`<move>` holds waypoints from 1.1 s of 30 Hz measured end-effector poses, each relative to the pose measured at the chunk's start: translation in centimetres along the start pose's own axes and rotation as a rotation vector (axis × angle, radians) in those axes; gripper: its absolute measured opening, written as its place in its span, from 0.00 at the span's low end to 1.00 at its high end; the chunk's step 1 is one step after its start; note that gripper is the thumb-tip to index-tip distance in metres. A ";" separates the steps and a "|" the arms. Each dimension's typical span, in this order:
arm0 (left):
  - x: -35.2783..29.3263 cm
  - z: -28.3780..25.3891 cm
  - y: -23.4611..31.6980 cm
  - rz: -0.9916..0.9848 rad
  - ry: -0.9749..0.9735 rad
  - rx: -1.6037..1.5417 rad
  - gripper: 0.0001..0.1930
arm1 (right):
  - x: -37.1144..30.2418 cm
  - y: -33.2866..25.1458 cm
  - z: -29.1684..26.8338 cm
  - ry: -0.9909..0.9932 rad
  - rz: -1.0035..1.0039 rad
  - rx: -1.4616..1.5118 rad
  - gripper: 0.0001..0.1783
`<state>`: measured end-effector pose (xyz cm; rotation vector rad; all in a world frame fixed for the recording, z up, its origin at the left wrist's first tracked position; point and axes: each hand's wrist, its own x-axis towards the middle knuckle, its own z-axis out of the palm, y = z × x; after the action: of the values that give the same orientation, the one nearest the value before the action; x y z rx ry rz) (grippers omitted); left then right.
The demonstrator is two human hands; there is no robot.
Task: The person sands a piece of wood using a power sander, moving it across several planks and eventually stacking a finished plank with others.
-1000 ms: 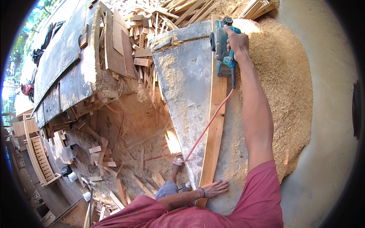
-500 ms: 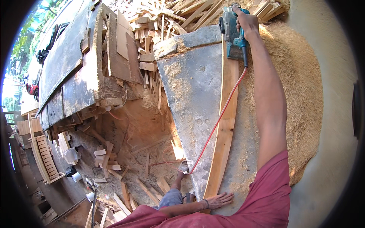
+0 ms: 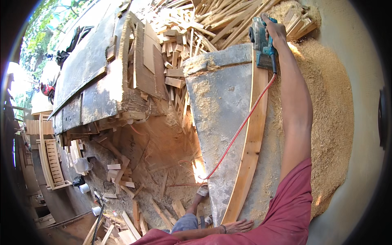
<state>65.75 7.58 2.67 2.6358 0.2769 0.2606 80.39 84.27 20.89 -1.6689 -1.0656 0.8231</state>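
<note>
With my arm stretched far forward, my right hand (image 3: 276,30) is closed around the handle of a teal electric planer (image 3: 263,57). The planer rests on the far end of a long wooden board (image 3: 253,149), which lies lengthwise on a grey, dusty workbench (image 3: 220,110). From the planer a red cord (image 3: 239,141) runs back across the board and over the bench's left edge. Near the lower edge of the view, my left hand (image 3: 239,226) lies flat at the board's near end, fingers stretched out to its right.
Shavings (image 3: 326,114) are heaped along the bench's right side, against a pale wall (image 3: 363,61). Wood offcuts (image 3: 175,61) are piled beyond the bench. On the left stands a worn wooden table (image 3: 94,90). Scraps (image 3: 134,212) litter the floor near my feet.
My view has shifted, so the scene sits farther right and slightly lower. The planer stays at the board's far end in my right hand; my left hand remains at the near end.
</note>
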 end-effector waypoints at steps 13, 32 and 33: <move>0.1 -3.0 -0.9 -0.022 -0.146 -0.385 0.32 | -3.8 0.0 -0.1 -0.046 0.116 0.049 0.28; 0.0 -4.3 -0.9 0.010 -0.227 -0.384 0.42 | -18.1 1.9 -3.8 -0.121 0.227 0.017 0.21; 0.0 -4.2 -1.0 0.007 -0.232 -0.377 0.42 | -18.9 2.2 -4.0 -0.121 0.235 0.031 0.20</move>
<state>64.63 10.25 5.85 2.2667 0.1253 0.0050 77.13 65.14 20.89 -1.7575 -0.9435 1.0984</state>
